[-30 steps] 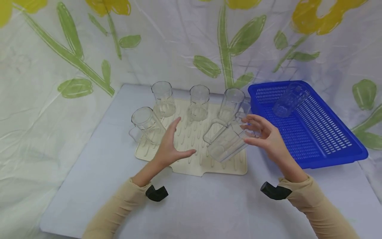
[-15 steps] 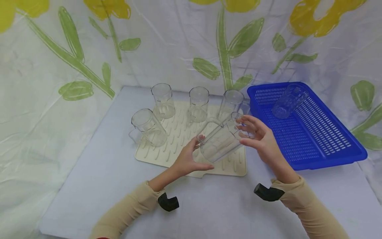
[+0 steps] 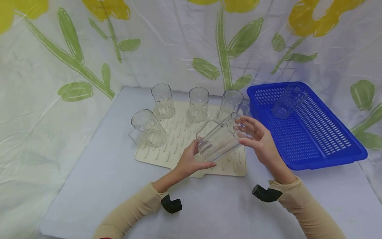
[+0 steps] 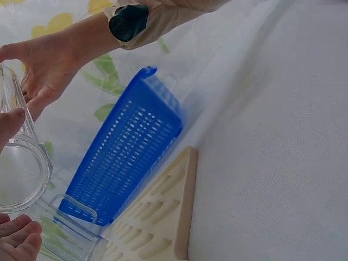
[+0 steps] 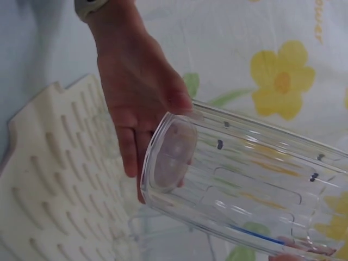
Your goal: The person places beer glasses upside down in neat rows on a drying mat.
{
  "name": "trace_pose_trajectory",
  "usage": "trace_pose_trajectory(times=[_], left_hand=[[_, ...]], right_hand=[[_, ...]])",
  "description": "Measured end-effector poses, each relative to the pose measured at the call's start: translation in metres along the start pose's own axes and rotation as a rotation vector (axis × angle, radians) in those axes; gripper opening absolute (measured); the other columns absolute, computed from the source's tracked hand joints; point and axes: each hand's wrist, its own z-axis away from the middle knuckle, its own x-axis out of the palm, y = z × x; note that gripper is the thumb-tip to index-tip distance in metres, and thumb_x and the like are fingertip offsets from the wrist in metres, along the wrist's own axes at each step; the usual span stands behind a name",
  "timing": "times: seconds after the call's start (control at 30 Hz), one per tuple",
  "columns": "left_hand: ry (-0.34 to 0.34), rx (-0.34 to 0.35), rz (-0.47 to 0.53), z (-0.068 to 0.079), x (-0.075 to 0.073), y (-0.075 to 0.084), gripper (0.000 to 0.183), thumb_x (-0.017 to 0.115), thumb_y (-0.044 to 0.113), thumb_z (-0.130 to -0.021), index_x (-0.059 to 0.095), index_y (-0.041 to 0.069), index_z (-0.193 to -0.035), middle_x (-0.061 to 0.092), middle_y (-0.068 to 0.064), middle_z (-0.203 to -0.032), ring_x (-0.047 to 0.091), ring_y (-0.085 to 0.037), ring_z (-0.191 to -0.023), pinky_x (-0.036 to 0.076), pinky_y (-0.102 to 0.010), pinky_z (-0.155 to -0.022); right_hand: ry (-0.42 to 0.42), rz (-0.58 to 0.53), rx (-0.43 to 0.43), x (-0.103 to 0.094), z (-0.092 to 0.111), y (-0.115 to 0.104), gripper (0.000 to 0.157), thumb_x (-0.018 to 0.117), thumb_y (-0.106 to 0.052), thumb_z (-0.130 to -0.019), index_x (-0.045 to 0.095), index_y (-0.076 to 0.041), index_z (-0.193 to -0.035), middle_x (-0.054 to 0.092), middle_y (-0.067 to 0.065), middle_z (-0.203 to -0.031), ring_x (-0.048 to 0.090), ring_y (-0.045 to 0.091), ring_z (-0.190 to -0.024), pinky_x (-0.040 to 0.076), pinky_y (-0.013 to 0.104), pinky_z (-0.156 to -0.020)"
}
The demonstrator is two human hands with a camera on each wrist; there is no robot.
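Note:
Between both hands a clear mug [image 3: 219, 142] is held tilted above the cream ridged drying mat [image 3: 158, 156], its base toward the left hand and its mouth toward the right. My left hand [image 3: 191, 159] grips the base end; in the right wrist view its thumb lies along the mug's side and its fingers pass behind the base. My right hand [image 3: 259, 139] holds the mouth end with curved fingers, partly seen through the clear wall. The mug's handle points up and left. Several like mugs stand upright on the mat, among them a front-left mug [image 3: 150, 129] and a back-middle mug [image 3: 199, 104].
To the right, a blue perforated basket [image 3: 307, 142] holds another clear mug [image 3: 287, 103], lying tilted at its far side. A right-back mug [image 3: 232, 101] stands close to the basket's left edge. Behind the white table hangs a flower-printed cloth [image 3: 167, 39].
My left hand has moved right from beside the mug and taken hold of its base. The mug and my right hand have shifted slightly left, and the mug has tipped closer to level.

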Motion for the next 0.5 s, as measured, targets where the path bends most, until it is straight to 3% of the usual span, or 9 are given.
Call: trace_pose_trajectory(times=[0.33,0.5], left_hand=[[0.010,0.037,0.038,0.000,-0.005,-0.002,0.067,0.074,-0.010,-0.063,0.037,-0.015,-0.119,0.051,-0.027,-0.112,0.051,-0.034,-0.103,0.039,-0.038,-0.091],[0.014,0.042,0.111,0.000,-0.006,-0.026,0.070,0.072,-0.014,-0.063,0.033,-0.014,-0.122,0.050,-0.024,-0.114,0.050,-0.029,-0.106,0.038,-0.035,-0.093]], right_hand=[[-0.016,-0.012,0.041,-0.004,0.002,0.002,0.054,0.064,0.002,-0.078,0.043,0.000,-0.128,0.052,0.004,-0.119,0.050,0.020,-0.108,0.042,0.027,-0.087],[-0.022,0.017,0.075,-0.008,0.005,0.002,0.056,0.062,0.005,-0.079,0.039,0.004,-0.130,0.051,0.002,-0.120,0.049,0.017,-0.108,0.039,0.022,-0.090]])
